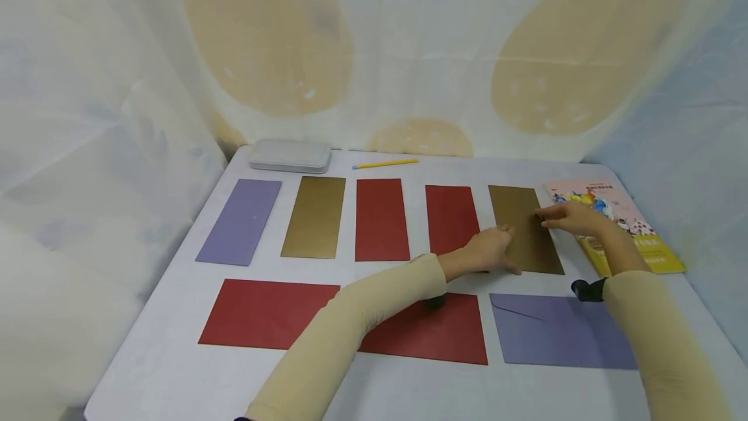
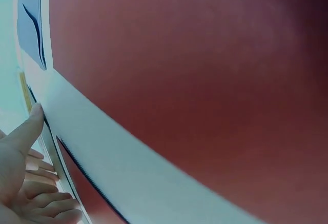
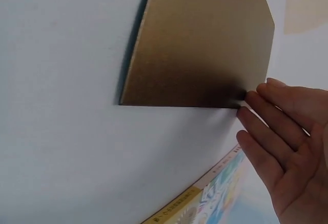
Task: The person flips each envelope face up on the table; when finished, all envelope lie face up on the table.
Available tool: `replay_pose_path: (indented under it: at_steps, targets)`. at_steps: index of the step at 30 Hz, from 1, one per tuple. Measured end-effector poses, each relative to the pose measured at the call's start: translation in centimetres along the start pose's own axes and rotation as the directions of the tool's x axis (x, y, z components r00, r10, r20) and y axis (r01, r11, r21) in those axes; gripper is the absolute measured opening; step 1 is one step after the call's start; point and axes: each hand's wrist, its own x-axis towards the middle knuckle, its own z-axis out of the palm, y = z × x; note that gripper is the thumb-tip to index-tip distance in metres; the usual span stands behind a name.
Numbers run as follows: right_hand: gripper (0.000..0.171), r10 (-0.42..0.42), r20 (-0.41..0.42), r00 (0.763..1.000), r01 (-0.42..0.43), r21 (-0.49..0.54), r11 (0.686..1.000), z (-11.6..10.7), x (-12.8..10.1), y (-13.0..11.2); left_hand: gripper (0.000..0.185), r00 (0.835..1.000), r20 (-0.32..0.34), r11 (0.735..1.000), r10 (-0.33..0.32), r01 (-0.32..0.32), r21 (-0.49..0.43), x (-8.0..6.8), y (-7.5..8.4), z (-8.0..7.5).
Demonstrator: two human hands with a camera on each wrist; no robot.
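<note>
A gold envelope (image 1: pixel 520 232) lies flat at the right end of the back row, with a hand at each long side. My left hand (image 1: pixel 487 249) is at its left edge, thumb and fingers extended in the left wrist view, where the hand (image 2: pixel 25 178) shows at the far left. At the opposite edge, my right hand (image 1: pixel 575 218) touches the envelope with its fingertips. In the right wrist view the fingers of this hand (image 3: pixel 297 147) are nearly straight along the gold envelope (image 3: pixel 189 44). A red envelope (image 1: pixel 452 216) lies just left of my left hand.
Farther left in the back row are a red envelope (image 1: pixel 381 219), a gold one (image 1: pixel 314 216) and a purple one (image 1: pixel 239 221). Red envelopes (image 1: pixel 263 310) and a purple envelope (image 1: pixel 561 336) lie in front. A book (image 1: pixel 648 232), pencil (image 1: pixel 386 164) and pale case (image 1: pixel 290 154) border them.
</note>
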Motion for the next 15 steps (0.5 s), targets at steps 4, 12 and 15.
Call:
replay_pose_path:
  at_steps: [4, 12, 15]
  targets:
    - [0.044, 0.018, 0.023, 1.0, -0.018, 0.002, 1.0, -0.44, 0.25, -0.22, 0.093, 1.0, -0.016, 1.0, 0.011, -0.011, 0.018, 0.15, -0.03, -0.04]
    - [0.049, 0.061, -0.046, 0.997, -0.06, 0.033, 0.998, -0.83, 0.49, -0.01, 0.078, 0.999, -0.022, 0.999, 0.033, -0.033, 0.022, 0.15, 0.34, 0.05]
    - [0.052, 0.072, -0.054, 0.996, -0.07, 0.044, 0.997, -0.72, 0.68, 0.29, 0.08, 0.999, -0.013, 0.999, 0.033, -0.033, 0.018, -0.02, 0.56, -0.02]
